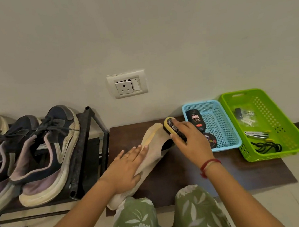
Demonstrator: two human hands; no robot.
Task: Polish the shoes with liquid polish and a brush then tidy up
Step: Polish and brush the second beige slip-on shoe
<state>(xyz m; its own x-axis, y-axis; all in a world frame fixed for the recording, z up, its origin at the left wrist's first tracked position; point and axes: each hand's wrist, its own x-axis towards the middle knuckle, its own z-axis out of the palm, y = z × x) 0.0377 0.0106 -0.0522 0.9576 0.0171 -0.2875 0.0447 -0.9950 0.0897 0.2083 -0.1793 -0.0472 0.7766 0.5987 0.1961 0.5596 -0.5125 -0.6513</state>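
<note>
The left hand (130,164) lies flat, fingers straight, pinning the beige shoe (154,150) to the brown mat (189,174) near its far edge — likely steadying it — while the right hand (191,142), curled round the brush (172,127), scrubs the shoe's far end.

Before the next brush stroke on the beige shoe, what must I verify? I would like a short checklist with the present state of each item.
1. The beige flat shoe lies on the dark brown mat: ok.
2. The left hand steadies the shoe, fingers flat on it: ok.
3. The right hand grips the yellow-backed brush: ok.
4. Bristles meet the shoe's far end: ok.
5. The black liquid polish bottle rests in the light blue plastic basket: ok; cap closed: cannot tell.
6. Polish already on the shoe: cannot tell.
</note>
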